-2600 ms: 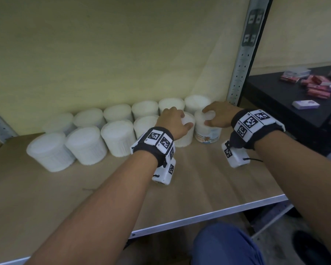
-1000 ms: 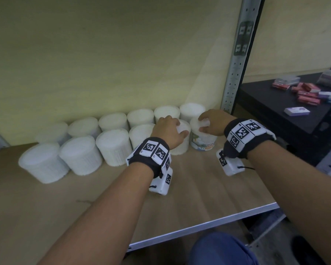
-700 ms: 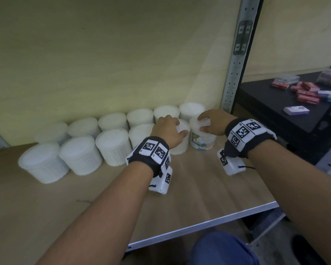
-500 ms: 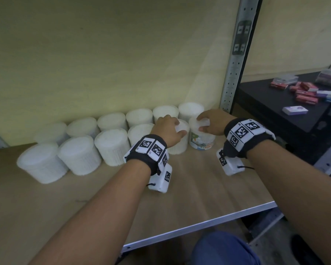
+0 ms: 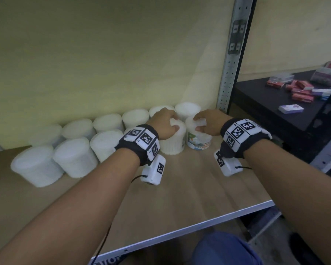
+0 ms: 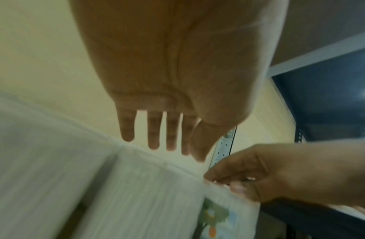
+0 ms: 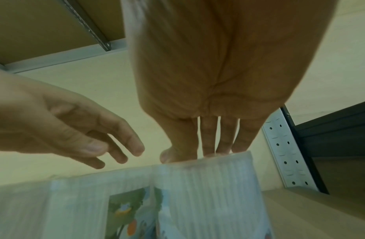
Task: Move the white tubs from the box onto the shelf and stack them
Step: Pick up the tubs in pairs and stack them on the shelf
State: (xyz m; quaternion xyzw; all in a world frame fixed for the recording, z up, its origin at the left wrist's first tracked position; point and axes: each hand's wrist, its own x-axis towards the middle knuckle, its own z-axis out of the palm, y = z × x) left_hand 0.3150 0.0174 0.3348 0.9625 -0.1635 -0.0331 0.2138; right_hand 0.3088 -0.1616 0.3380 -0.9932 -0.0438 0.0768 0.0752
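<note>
Two rows of white tubs stand on the wooden shelf against the back wall. My left hand hovers over the plain tub near the front row's right end. In the left wrist view its fingers hang straight, just above the tub. My right hand grips the top of the labelled tub at the row's end. Its thumb and fingers curl over the rim of the labelled tub. The box is out of view.
Several more white tubs run to the left in a back row and a front row. A perforated metal post stands right of the tubs. Beyond it a black table carries small boxes.
Hardly anything: both hands have stayed at the two tubs at the right end of the front row, and the tubs have not visibly shifted.
</note>
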